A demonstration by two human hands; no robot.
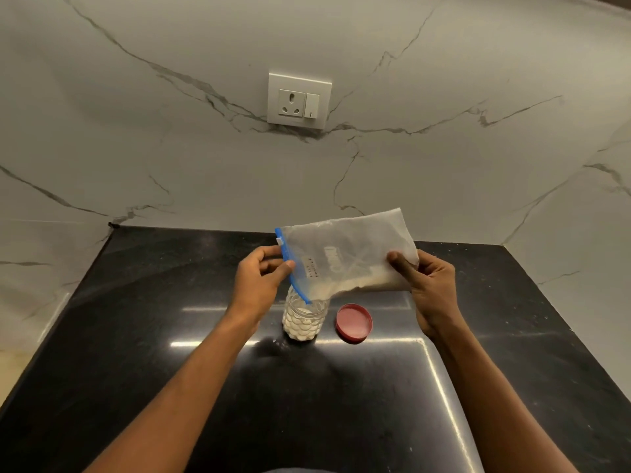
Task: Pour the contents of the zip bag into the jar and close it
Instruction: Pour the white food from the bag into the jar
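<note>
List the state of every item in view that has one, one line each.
zip bag: open, tilted, mouth corner over the jar, some white contents left
jar: upright, uncapped, partly filled with white contents
lid: off, lying on the counter right of the jar
left hand: gripping the bag's blue zip edge
right hand: holding the bag's bottom end
wall switch: position unclear

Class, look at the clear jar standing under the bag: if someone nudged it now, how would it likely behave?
The jar looks tall and narrow, so it may tip. White contents fill its lower part, which probably steadies it somewhat. Its lid lies beside it on the counter, so a tip would likely spill.
</note>
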